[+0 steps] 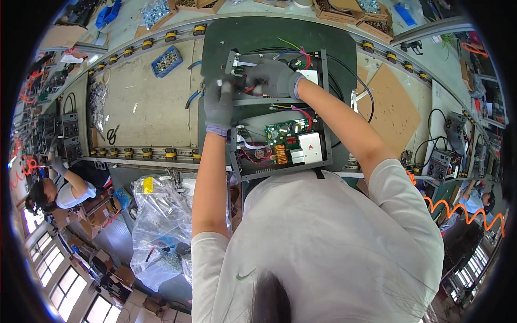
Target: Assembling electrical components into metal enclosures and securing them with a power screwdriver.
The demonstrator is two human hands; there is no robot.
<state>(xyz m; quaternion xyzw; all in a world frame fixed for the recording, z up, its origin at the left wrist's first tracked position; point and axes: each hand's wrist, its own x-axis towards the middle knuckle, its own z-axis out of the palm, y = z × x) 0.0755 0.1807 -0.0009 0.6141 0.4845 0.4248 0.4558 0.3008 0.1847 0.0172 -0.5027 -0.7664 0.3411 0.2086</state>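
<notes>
Two open black metal housings with electronics stand one behind the other on a dark green board (215,37). The nearer housing (280,173) shows a green circuit board (277,131), a copper coil (280,154) and a white block (309,148). My grey-gloved left hand (219,105) is at the left end panel of the farther housing (323,64), fingers closed and bent toward it. Over that housing's inside lies my gloved right hand (274,79), its fingers curled toward the left near red wires. What either hand's fingertips hold is hidden.
Left of the board are a blue bin of small parts (167,61), blue-handled pliers (192,99) and scissors (112,134). A cardboard sheet (396,105) and black cable (371,102) lie right. Roller rails (129,153) border the bench. Co-workers sit at both sides.
</notes>
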